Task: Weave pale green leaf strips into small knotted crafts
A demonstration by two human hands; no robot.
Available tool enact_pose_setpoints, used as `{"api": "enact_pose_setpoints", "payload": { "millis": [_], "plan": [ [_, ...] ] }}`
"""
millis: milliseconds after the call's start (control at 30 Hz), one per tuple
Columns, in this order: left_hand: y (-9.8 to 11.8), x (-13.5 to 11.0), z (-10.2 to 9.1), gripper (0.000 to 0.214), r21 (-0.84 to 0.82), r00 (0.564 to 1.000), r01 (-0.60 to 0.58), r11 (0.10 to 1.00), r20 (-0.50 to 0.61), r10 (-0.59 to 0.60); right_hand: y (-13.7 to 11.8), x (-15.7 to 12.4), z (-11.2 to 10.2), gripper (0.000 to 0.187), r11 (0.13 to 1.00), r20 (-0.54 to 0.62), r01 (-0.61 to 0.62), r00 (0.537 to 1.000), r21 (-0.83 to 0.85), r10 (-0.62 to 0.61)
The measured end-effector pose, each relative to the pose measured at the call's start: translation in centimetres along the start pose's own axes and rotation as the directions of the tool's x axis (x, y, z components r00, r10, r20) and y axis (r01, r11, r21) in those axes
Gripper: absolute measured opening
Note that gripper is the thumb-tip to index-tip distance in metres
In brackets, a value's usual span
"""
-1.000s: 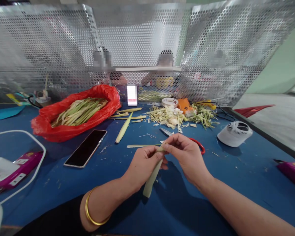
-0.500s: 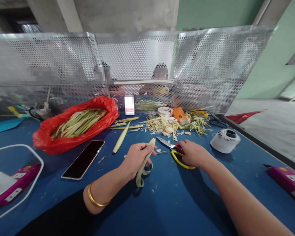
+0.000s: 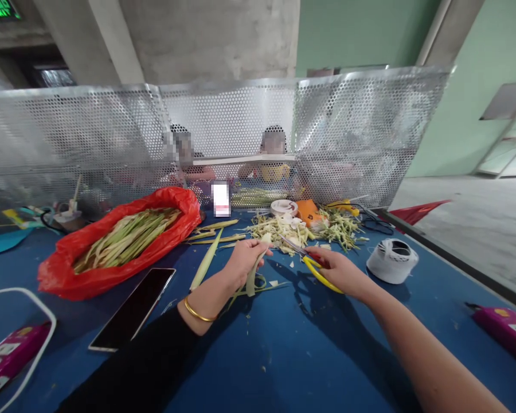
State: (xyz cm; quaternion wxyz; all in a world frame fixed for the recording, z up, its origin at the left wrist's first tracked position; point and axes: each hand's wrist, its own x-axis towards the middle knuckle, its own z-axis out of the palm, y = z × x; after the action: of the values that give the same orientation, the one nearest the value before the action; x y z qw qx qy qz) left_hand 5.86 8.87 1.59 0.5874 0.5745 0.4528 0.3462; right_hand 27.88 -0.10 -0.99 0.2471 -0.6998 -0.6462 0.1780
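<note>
Pinched in my left hand [image 3: 243,261] is a pale green leaf strip [image 3: 253,281], its top end sticking up past the fingertips and its lower part curling down near the table. My right hand [image 3: 333,268] is closed on the handles of a pair of scissors [image 3: 313,269] with yellow and red grips. Their blades point up and left, toward the pile of pale leaf scraps [image 3: 279,228], and stand a little apart from the strip. A longer leaf piece [image 3: 207,259] lies on the blue table left of my left hand.
At left are a red plastic bag [image 3: 60,272] of leaf strips and a dark phone [image 3: 133,310]. A white thread spool [image 3: 391,265] stands at right. Purple power strips [image 3: 505,330] lie at both sides. Behind runs a perforated metal screen [image 3: 232,109], with people beyond it.
My left hand with the strip has moved forward and slightly right. The scissors have risen off the table in my right hand, blades now nearer the scraps. The view has tilted up.
</note>
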Motion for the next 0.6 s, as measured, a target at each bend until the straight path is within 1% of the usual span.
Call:
{"api": "enact_pose_setpoints", "payload": {
  "millis": [67, 100, 200, 233, 267, 433, 600],
  "plan": [
    [-0.3, 0.6, 0.2, 0.016, -0.003, 1.0, -0.007, 1.0, -0.005, 0.007, 0.1, 0.2, 0.1, 0.047, 0.994, -0.011, -0.014, 1.0, 0.106, 0.016],
    [-0.5, 0.8, 0.2, 0.016, -0.005, 1.0, -0.01, 1.0, -0.008, 0.01, 0.0, 0.2, 0.1, 0.047, 0.985, -0.008, -0.025, 1.0, 0.172, 0.026],
    [-1.0, 1.4, 0.1, 0.017, -0.006, 1.0, -0.024, 1.0, -0.017, 0.024, -0.4, -0.2, -0.3, 0.056, 0.921, 0.045, -0.059, 0.998, 0.386, 0.045],
    [-1.2, 1.6, 0.0, 0.018, -0.006, 0.999, -0.031, 1.0, -0.014, 0.031, -0.6, -0.3, -0.4, 0.059, 0.899, 0.07, -0.069, 0.997, 0.432, 0.043],
    [-1.3, 1.7, 0.0, 0.019, -0.007, 0.999, -0.038, 0.999, -0.007, 0.038, -0.8, -0.5, -0.5, 0.061, 0.891, 0.089, -0.075, 0.995, 0.448, 0.038],
    [-1.6, 1.7, 0.0, 0.02, -0.019, 0.995, -0.072, 0.997, 0.068, 0.073, -1.0, -0.7, -0.1, 0.057, 0.934, 0.106, -0.043, 0.994, 0.355, 0.005],
    [-1.8, 1.6, 0.1, 0.017, -0.028, 0.991, -0.046, 0.999, 0.123, 0.049, -0.9, -0.5, 0.5, 0.053, 0.9, 0.155, -0.036, 0.987, 0.435, -0.036]
  ]
}}
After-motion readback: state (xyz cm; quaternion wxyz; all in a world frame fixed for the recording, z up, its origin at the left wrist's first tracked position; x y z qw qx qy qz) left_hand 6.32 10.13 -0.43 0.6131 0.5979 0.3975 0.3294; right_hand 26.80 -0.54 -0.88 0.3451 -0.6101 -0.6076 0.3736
